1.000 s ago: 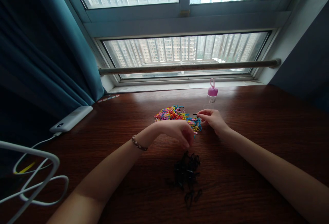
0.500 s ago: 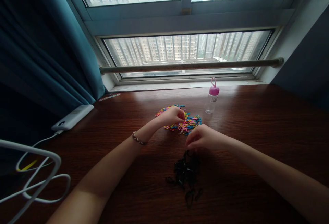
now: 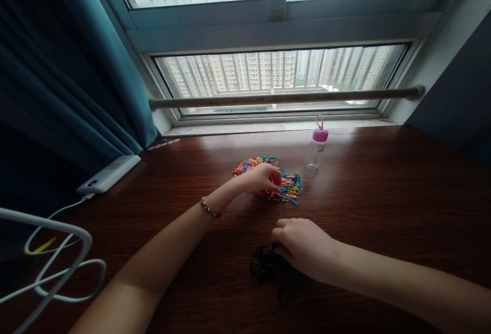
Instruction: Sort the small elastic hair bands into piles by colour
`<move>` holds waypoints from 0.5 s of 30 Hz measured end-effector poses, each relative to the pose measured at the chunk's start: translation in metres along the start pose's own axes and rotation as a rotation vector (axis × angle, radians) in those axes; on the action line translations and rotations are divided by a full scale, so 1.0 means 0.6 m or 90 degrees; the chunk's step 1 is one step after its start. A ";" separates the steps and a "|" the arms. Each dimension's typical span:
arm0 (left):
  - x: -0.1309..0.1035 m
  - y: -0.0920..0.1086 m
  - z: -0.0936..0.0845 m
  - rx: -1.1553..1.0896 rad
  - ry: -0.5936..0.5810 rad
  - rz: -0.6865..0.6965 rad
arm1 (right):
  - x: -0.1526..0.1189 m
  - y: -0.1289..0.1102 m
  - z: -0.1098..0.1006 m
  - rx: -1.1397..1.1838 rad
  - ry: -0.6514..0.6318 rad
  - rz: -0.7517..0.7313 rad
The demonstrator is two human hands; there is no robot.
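Note:
On the table lies a loose pile of small colourful elastic bands [image 3: 293,183] in pink, yellow, blue and red. My left hand [image 3: 264,176] rests over its middle, with curled fingers pointing down into the bands; what lies between the fingertips is hidden. Closer to me is a tangled pile of black elastic bands [image 3: 264,265]. My right hand [image 3: 301,242] covers the pile's right side, its fingers closed on some of the black bands, fingertips partly hidden. A braided bracelet [image 3: 209,208] circles my left wrist.
A clear bottle with a pink cap [image 3: 317,145] stands behind the colourful pile. At left are a white power bank [image 3: 109,174], a looped white cable [image 3: 86,242] and a blue curtain [image 3: 95,68]. A metal rail [image 3: 284,99] crosses the window.
My right hand has moved from the colourful pile's near edge back toward me onto the black bands. My left hand has shifted slightly right and nearer within the colourful pile.

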State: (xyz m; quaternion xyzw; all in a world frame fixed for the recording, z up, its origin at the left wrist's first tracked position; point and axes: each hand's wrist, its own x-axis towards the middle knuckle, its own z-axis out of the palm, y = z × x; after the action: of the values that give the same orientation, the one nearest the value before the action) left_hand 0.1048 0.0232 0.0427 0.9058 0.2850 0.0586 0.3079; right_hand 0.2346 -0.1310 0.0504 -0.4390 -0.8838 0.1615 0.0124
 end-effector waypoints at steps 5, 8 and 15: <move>-0.003 0.013 0.005 0.024 -0.078 0.070 | -0.013 -0.019 -0.003 -0.030 -0.014 -0.030; 0.000 0.005 0.004 0.031 -0.071 0.056 | -0.009 -0.011 -0.015 -0.022 0.009 -0.012; -0.001 -0.013 -0.004 0.007 -0.037 -0.002 | 0.034 0.091 -0.021 0.062 0.181 0.150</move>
State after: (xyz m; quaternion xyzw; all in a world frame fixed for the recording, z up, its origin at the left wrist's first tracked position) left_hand 0.1002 0.0292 0.0399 0.9082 0.2778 0.0299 0.3115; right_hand 0.2662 -0.0809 0.0436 -0.5565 -0.8069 0.1406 0.1395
